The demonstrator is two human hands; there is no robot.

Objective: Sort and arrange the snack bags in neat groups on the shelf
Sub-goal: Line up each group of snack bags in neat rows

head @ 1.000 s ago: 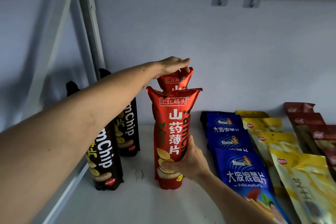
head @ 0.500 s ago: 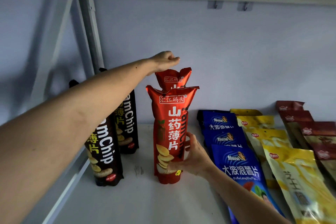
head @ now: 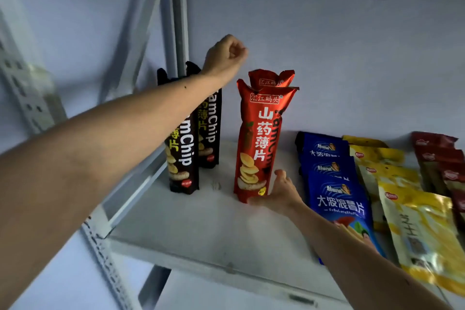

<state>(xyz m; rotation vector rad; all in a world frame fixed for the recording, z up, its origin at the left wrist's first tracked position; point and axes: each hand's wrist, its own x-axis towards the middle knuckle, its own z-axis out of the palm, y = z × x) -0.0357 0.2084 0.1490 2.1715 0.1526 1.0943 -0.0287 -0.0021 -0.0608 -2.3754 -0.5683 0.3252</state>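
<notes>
Snack bags grouped by kind along the white shelf: two tall black bags upright at the left by the shelf post, two red bags upright just right of them, one directly behind the other, then overlapping rows lying flat further right, blue bags, yellow bags and dark red bags at the far edge. Step in hand, by the look of it: squaring up the red pair. Right hand low at the front red bag's base, thumb up against its right side, remaining digits around the bottom corner, apparently steadying it; contact plain, how firmly held not clear. Left hand up in the air above and left of the red bags, curled loosely into a fist, holding nothing, touching nothing, clear of the rear bag's crimped top. Red pair standing straight, apart from the black pair and from the blue row. Next move, as a judgement: easing the right hand away gently so the tall, narrow bag does not topple, then perhaps nudging the pair in line with the black ones. Light, top-heavy, easily tipped by a passing wrist or forearm.
</notes>
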